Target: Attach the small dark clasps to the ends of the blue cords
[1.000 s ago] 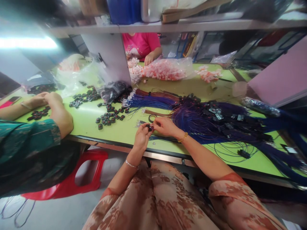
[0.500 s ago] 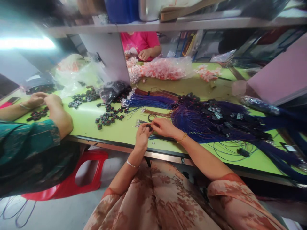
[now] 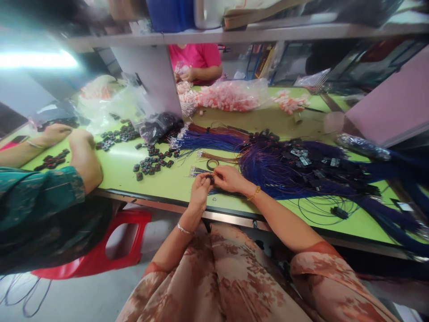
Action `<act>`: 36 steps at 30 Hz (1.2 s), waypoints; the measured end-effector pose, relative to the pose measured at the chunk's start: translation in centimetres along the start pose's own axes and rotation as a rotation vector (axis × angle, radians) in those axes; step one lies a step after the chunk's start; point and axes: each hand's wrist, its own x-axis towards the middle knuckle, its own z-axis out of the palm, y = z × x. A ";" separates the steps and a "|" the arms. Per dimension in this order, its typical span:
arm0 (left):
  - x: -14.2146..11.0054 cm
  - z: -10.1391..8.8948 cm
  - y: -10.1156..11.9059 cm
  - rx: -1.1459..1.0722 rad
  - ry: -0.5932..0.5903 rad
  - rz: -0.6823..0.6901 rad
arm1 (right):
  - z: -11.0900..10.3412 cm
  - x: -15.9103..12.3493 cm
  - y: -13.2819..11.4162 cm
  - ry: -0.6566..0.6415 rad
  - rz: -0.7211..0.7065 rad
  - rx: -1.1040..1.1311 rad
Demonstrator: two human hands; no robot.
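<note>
My left hand (image 3: 200, 190) is closed on a small black connector housing (image 3: 210, 179) above the front of the green table. Close against it, the fingers of my right hand (image 3: 229, 178) pinch something too small to make out, perhaps a wire end at the housing. Under and behind my fingers lie dark wires with pale metal tips (image 3: 197, 171). A dark ring, like a tape roll (image 3: 212, 164), rests just beyond my hands. Loose black housings with red parts (image 3: 152, 163) are scattered to the left. Bundled blue wires (image 3: 258, 167) spread to the right, several ending in black housings.
A co-worker's arms (image 3: 82, 154) reach over the table at left, beside a red stool (image 3: 130, 250). Across the table sits a person in pink (image 3: 204, 60) behind a bag of pink-white parts (image 3: 231, 96). A shelf (image 3: 187, 38) runs overhead. A black bag (image 3: 161, 127) lies by the divider.
My hands stay nearly in place, with the black housing shifted slightly in my fingers. The hands of the co-worker at left and of the person across have moved a little.
</note>
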 end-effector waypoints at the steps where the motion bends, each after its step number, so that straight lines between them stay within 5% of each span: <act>1: 0.0 -0.1 0.0 -0.004 0.000 -0.004 | 0.0 0.0 0.0 0.001 -0.001 -0.004; 9: 0.3 -0.5 0.3 -0.092 -0.014 -0.032 | -0.7 0.0 0.2 -0.017 -0.025 0.081; 14: 0.3 -0.7 0.4 -0.131 -0.016 -0.040 | -2.1 -0.6 0.0 0.105 -0.110 0.046; 20: 0.3 -0.6 0.5 -0.133 -0.035 -0.053 | -2.4 -1.0 -0.4 -0.042 -0.119 -0.117; 24: -0.1 -0.3 0.3 -0.107 -0.016 -0.055 | -4.7 -1.4 1.7 0.166 0.100 -0.040; 28: -0.6 -0.6 0.1 -0.016 -0.022 0.003 | -8.0 -2.8 6.1 0.460 0.646 -0.258; 31: 0.2 -2.3 1.4 0.167 -0.004 0.189 | -8.7 -3.7 8.9 0.349 0.952 -0.440; 36: 4.1 -7.1 6.1 0.921 0.304 0.537 | -8.1 -3.2 10.3 0.209 0.945 -0.534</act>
